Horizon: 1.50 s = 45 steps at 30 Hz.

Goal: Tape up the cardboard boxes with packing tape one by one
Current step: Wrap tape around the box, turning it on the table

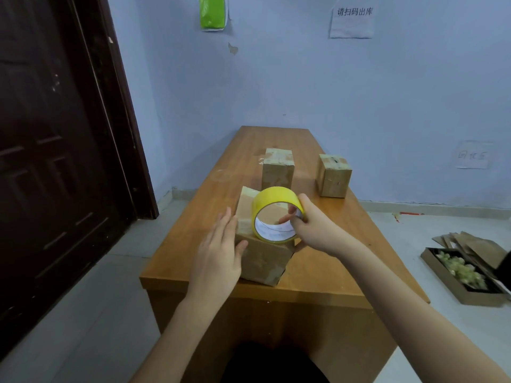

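A small cardboard box (pixel 262 261) stands near the front of the wooden table (pixel 331 266), turned at an angle. On its top rests a yellow roll of packing tape (pixel 272 201), held upright on its edge. My right hand (pixel 312 225) grips the roll, thumb over the outer rim and fingers inside the core. My left hand (pixel 218 250) lies flat with straight fingers against the box's left side. Farther back stand two more cardboard boxes, one in the middle (pixel 278 172) and one to the right (pixel 333 175), both with tape across their tops.
A dark wooden door (pixel 55 161) fills the left. On the floor at the right sits a shallow cardboard tray (pixel 467 295) with crumpled tape scraps and cardboard pieces (pixel 470 244). Paper notices (pixel 352 20) hang on the blue wall.
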Each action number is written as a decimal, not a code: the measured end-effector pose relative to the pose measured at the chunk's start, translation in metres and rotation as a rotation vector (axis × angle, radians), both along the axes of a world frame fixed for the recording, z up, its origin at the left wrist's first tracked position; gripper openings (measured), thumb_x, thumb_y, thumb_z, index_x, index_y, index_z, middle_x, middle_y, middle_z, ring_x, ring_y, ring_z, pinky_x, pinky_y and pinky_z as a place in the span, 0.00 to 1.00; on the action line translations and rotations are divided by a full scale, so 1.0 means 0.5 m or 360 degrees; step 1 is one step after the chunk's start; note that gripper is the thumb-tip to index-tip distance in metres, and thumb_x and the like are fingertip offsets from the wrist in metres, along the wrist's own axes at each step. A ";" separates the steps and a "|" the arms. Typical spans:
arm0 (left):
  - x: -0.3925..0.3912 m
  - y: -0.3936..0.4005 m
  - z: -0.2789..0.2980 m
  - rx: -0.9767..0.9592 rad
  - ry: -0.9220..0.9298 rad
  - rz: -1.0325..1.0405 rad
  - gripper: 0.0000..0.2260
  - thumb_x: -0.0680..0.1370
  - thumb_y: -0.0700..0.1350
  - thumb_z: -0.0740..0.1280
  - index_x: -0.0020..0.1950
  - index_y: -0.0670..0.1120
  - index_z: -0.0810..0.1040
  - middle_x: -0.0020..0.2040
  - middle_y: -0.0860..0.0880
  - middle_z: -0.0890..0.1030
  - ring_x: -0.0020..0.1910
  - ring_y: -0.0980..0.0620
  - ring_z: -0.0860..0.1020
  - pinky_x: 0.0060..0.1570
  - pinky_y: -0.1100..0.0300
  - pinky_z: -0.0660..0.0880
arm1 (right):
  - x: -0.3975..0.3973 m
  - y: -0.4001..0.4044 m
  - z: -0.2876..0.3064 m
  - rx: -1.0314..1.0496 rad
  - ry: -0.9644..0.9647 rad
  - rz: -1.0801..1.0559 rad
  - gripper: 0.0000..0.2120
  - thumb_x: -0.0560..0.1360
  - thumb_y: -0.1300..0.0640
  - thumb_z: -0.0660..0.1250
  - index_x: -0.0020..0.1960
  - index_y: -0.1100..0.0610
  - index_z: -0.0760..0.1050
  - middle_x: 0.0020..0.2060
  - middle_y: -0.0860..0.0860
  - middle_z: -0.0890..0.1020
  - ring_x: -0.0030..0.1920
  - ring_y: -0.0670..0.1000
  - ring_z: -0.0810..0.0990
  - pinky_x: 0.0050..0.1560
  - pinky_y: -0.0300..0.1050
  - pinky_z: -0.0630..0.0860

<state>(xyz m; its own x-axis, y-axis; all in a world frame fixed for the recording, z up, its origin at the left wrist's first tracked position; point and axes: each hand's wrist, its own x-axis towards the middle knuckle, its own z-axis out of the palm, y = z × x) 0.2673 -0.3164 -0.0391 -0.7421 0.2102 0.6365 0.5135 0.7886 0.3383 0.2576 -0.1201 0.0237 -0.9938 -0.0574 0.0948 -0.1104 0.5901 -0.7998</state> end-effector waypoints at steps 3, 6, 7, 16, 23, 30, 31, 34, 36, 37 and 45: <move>0.009 0.007 0.000 -0.0285 0.0243 0.0017 0.23 0.73 0.41 0.71 0.66 0.36 0.72 0.66 0.40 0.74 0.66 0.44 0.72 0.65 0.49 0.64 | -0.005 -0.012 0.006 0.0181 0.0018 0.0013 0.04 0.81 0.59 0.55 0.54 0.59 0.63 0.47 0.56 0.75 0.44 0.56 0.79 0.29 0.50 0.81; 0.010 0.003 -0.015 -0.0348 0.0314 0.0097 0.21 0.70 0.42 0.74 0.59 0.34 0.77 0.59 0.37 0.78 0.59 0.41 0.77 0.61 0.49 0.68 | -0.012 -0.026 0.000 0.0455 0.0105 -0.0012 0.08 0.79 0.54 0.59 0.53 0.58 0.63 0.42 0.55 0.76 0.43 0.60 0.79 0.39 0.58 0.80; 0.009 -0.002 -0.021 -0.0350 0.0316 0.0116 0.21 0.69 0.42 0.75 0.58 0.33 0.77 0.58 0.37 0.79 0.57 0.41 0.78 0.60 0.49 0.69 | -0.013 -0.031 -0.004 0.0547 0.0128 -0.0025 0.10 0.78 0.52 0.61 0.53 0.56 0.63 0.41 0.52 0.76 0.44 0.58 0.79 0.43 0.58 0.79; 0.006 -0.012 -0.027 -0.0387 0.0267 0.0096 0.20 0.70 0.46 0.74 0.57 0.37 0.79 0.58 0.40 0.80 0.59 0.45 0.78 0.57 0.53 0.74 | -0.012 -0.037 -0.003 0.0275 0.0067 0.0068 0.03 0.79 0.60 0.58 0.51 0.57 0.63 0.41 0.52 0.73 0.42 0.54 0.75 0.37 0.52 0.77; 0.003 -0.008 -0.023 -0.0362 0.0266 0.0043 0.23 0.70 0.47 0.74 0.62 0.39 0.77 0.61 0.43 0.79 0.61 0.48 0.77 0.55 0.56 0.74 | 0.004 0.053 0.016 0.0129 -0.0045 -0.0049 0.06 0.79 0.61 0.58 0.56 0.56 0.67 0.49 0.48 0.78 0.48 0.48 0.78 0.34 0.42 0.81; 0.002 0.004 -0.031 -0.0350 0.0253 0.0062 0.24 0.70 0.48 0.74 0.62 0.38 0.77 0.61 0.42 0.78 0.61 0.46 0.77 0.56 0.53 0.73 | 0.005 0.028 -0.039 -0.0226 -0.0077 -0.0206 0.02 0.79 0.58 0.60 0.52 0.55 0.70 0.46 0.53 0.77 0.41 0.48 0.79 0.29 0.39 0.78; 0.002 0.004 -0.031 -0.0357 0.0253 0.0067 0.24 0.70 0.48 0.75 0.62 0.38 0.77 0.61 0.42 0.78 0.61 0.45 0.77 0.56 0.53 0.73 | 0.008 0.025 -0.048 -0.0294 -0.0123 -0.0176 0.04 0.80 0.57 0.60 0.53 0.56 0.70 0.46 0.53 0.79 0.39 0.47 0.81 0.30 0.40 0.79; 0.001 0.000 -0.028 -0.0404 0.0282 0.0073 0.24 0.69 0.49 0.75 0.61 0.38 0.77 0.61 0.43 0.79 0.61 0.46 0.77 0.56 0.53 0.74 | 0.013 0.031 -0.045 -0.0383 -0.0185 -0.0115 0.10 0.81 0.56 0.58 0.58 0.61 0.69 0.48 0.57 0.80 0.35 0.47 0.84 0.32 0.42 0.80; 0.001 -0.002 -0.028 -0.0436 0.0299 0.0066 0.24 0.69 0.48 0.75 0.61 0.39 0.77 0.61 0.43 0.79 0.61 0.47 0.77 0.56 0.53 0.74 | 0.013 0.042 -0.029 -0.0265 -0.0189 -0.0075 0.09 0.82 0.57 0.56 0.56 0.62 0.68 0.47 0.57 0.79 0.35 0.48 0.84 0.31 0.42 0.80; 0.001 -0.003 -0.028 -0.0447 0.0306 0.0062 0.24 0.69 0.48 0.75 0.61 0.39 0.77 0.61 0.43 0.79 0.61 0.47 0.77 0.55 0.53 0.74 | 0.013 0.046 -0.023 -0.0193 -0.0196 -0.0049 0.07 0.81 0.57 0.55 0.55 0.61 0.67 0.47 0.57 0.79 0.35 0.48 0.84 0.31 0.41 0.80; 0.004 -0.004 -0.022 -0.0464 0.0269 0.0049 0.23 0.70 0.47 0.74 0.61 0.39 0.78 0.61 0.43 0.78 0.61 0.48 0.76 0.56 0.53 0.75 | 0.028 0.119 -0.029 -0.0012 -0.0277 -0.0159 0.07 0.81 0.60 0.53 0.56 0.61 0.66 0.50 0.58 0.77 0.36 0.53 0.85 0.32 0.45 0.81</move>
<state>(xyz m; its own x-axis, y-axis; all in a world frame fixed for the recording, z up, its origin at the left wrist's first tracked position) 0.2694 -0.3186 -0.0504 -0.6399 0.3806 0.6676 0.5176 0.8556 0.0083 0.2718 -0.0608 0.0091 -0.9960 0.0424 -0.0787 0.0886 0.5849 -0.8063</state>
